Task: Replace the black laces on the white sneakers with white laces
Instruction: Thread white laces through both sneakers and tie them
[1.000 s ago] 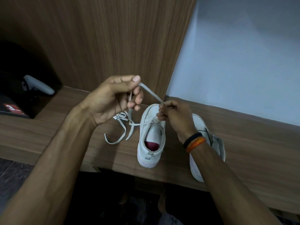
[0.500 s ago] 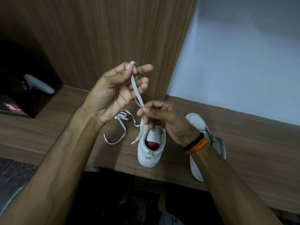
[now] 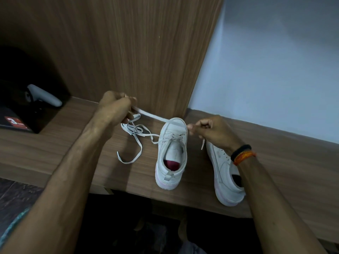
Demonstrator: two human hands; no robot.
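Observation:
Two white sneakers stand on a wooden ledge (image 3: 275,162). The middle sneaker (image 3: 171,154) points away from me and carries a white lace (image 3: 154,116) through its eyelets. My left hand (image 3: 114,107) grips that lace to the left of the toe. My right hand (image 3: 212,131) pinches the same lace just right of the toe, so a stretch of it runs taut between both hands over the shoe. The lace's tip (image 3: 202,144) hangs below my right hand. More white lace (image 3: 132,142) lies in loose loops left of the shoe. The second sneaker (image 3: 225,173) lies under my right wrist.
A wood panel (image 3: 137,52) rises right behind the shoes, with a pale wall (image 3: 266,70) to its right. A dark recess at the left holds a grey handle-like object (image 3: 45,98) and a black box with a red label (image 3: 15,121). The ledge's front edge drops to darkness.
My left hand came down from its raised position and moved left. My right hand moved right of the toe. The lace, held upright before, now stretches nearly level across the shoe.

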